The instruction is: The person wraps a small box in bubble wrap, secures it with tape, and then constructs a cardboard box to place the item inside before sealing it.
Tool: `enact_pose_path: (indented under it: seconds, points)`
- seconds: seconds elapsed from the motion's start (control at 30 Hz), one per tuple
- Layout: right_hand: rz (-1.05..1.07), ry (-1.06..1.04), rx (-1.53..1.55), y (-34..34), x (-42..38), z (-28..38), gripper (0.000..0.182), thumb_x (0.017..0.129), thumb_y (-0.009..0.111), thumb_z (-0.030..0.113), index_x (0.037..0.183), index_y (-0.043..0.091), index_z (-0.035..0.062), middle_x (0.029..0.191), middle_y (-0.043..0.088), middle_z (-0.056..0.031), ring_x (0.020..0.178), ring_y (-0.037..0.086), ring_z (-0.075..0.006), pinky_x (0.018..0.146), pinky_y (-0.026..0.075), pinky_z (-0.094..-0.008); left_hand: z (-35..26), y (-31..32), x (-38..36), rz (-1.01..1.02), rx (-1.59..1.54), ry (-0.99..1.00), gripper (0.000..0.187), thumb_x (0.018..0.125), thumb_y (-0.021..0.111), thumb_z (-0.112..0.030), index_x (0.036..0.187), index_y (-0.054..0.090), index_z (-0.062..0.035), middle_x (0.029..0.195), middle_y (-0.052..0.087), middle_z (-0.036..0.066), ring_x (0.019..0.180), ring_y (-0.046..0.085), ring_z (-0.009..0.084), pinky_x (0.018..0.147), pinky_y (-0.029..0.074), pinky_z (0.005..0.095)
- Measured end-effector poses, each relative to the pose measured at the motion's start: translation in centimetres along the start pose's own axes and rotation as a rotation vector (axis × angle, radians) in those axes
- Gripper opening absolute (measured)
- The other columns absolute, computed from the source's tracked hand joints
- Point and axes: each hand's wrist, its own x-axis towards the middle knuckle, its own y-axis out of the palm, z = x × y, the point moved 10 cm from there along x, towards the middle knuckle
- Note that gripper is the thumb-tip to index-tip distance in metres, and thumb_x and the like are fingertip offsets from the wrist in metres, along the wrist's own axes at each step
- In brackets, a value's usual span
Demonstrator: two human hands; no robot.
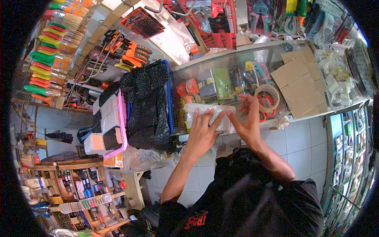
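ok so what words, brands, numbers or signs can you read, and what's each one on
"CAMEL": orange-and-black handles
"STANDARD": clear packet, top right
"TOOLS": big red pack, running sideways; rest unclear
Too small or blurred: brush wrappers, green box, red shirt lettering
None visible: white package

The packet (217, 112) is perhaps whitish, the basket (123, 116) pink, cardboard (300, 83) brown, shirt (252, 193) black with red lettering (196, 220).
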Motion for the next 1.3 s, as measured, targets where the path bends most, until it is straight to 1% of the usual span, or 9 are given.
enact_pose_path:
  seconds: [0.07, 0.17, 0.37, 0.47, 0.57, 0.67, 0.77, 1.0, 1.3]
  points:
    - [0.069, -0.242, -0.156, 0.0, 0.8, 2.9, 0.073, 0.08, 0.081, 0.004, 0.143, 0.043, 0.002, 0.128, 0.049, -0.0173, 0.11, 0.058, -0.0276, 0.095, 0.05, -0.0388, -0.2, 0.3, -0.2, -0.004, 0.048, -0.013, 0.074, 0.086, 0.078, -0.023, 0.153, 0.049, -0.0133, 0.141, 0.052, 0.021, 0.136, 0.047, 0.0379, 0.121, 0.025, 0.0632]
    - [0.446, -0.38, -0.181, 2.5, 2.3, 6.7, 0.075, 0.079, 0.073, 0.001, 0.147, 0.04, 0.0039, 0.136, 0.046, -0.0243, 0.126, 0.052, -0.0434, 0.106, 0.046, -0.0475, -0.7, 0.0, -0.3, -0.047, 0.021, -0.053, 0.074, 0.088, 0.076, -0.027, 0.154, 0.046, -0.0133, 0.145, 0.05, 0.023, 0.14, 0.044, 0.0394, 0.122, 0.018, 0.0667]
    - [0.839, -0.367, -0.116, 6.8, 2.5, 5.4, 0.085, 0.078, 0.071, 0.001, 0.153, 0.032, 0.0073, 0.144, 0.041, -0.0271, 0.128, 0.051, -0.0529, 0.105, 0.048, -0.0523, -0.2, 0.5, -0.9, -0.152, -0.084, -0.103, 0.074, 0.086, 0.078, -0.029, 0.145, 0.046, 0.0023, 0.147, 0.048, 0.023, 0.142, 0.041, 0.0408, 0.121, 0.016, 0.0693]
    - [0.839, -0.341, -0.183, 7.5, 2.7, 4.6, 0.086, 0.076, 0.066, -0.003, 0.155, 0.032, 0.0104, 0.146, 0.04, -0.0277, 0.13, 0.049, -0.0525, 0.108, 0.047, -0.0512, 0.3, 0.6, -1.2, -0.237, -0.176, -0.105, 0.076, 0.081, 0.083, -0.027, 0.139, 0.046, 0.0059, 0.147, 0.049, 0.022, 0.143, 0.04, 0.0403, 0.121, 0.014, 0.0693]
    - [0.857, -0.347, -0.252, 7.9, 2.5, 5.1, 0.088, 0.077, 0.066, -0.004, 0.156, 0.031, 0.0113, 0.146, 0.041, -0.027, 0.127, 0.052, -0.0515, 0.105, 0.05, -0.0513, 0.8, 0.8, -1.3, -0.228, -0.153, -0.134, 0.085, 0.081, 0.084, -0.041, 0.142, 0.044, 0.0028, 0.149, 0.045, 0.024, 0.146, 0.035, 0.0446, 0.122, 0.012, 0.0676]
    - [0.771, -0.461, -0.293, 7.7, 2.6, 5.9, 0.077, 0.082, 0.064, -0.003, 0.152, 0.035, 0.0082, 0.142, 0.048, -0.024, 0.108, 0.065, -0.0503, 0.091, 0.057, -0.054, 1.4, -0.7, -2.9, -0.439, -0.063, -0.211, 0.088, 0.076, 0.087, -0.047, 0.141, 0.047, -0.0022, 0.15, 0.045, 0.023, 0.146, 0.034, 0.0449, 0.121, 0.016, 0.0658]
    - [0.826, -0.399, -0.339, 8.0, 2.3, 5.0, 0.083, 0.082, 0.062, -0.006, 0.157, 0.031, 0.0121, 0.144, 0.046, -0.0243, 0.12, 0.059, -0.0482, 0.098, 0.054, -0.0503, 2.0, -0.8, -5.4, -0.631, -0.043, -0.289, 0.092, 0.072, 0.089, -0.051, 0.141, 0.048, -0.006, 0.152, 0.043, 0.022, 0.145, 0.033, 0.0449, 0.119, 0.02, 0.0646]
    - [0.801, -0.416, -0.373, 8.9, 3.5, 5.7, 0.079, 0.084, 0.06, -0.006, 0.156, 0.035, 0.012, 0.142, 0.049, -0.0222, 0.118, 0.061, -0.0472, 0.096, 0.055, -0.0504, 2.0, 1.3, -3.7, -0.303, 0.071, -0.308, 0.09, 0.079, 0.083, -0.046, 0.148, 0.048, -0.0006, 0.158, 0.041, 0.023, 0.147, 0.036, 0.044, 0.121, 0.022, 0.0638]
    - [0.796, -0.546, -0.305, 11.9, 5.9, 5.6, 0.084, 0.077, 0.07, -0.007, 0.153, 0.038, 0.0112, 0.141, 0.05, -0.0206, 0.123, 0.057, -0.0458, 0.102, 0.051, -0.0498, 1.8, -1.8, -2.3, -0.251, -0.066, -0.173, 0.08, 0.087, 0.076, -0.036, 0.149, 0.045, 0.0047, 0.151, 0.047, 0.025, 0.142, 0.042, 0.045, 0.118, 0.033, 0.0563]
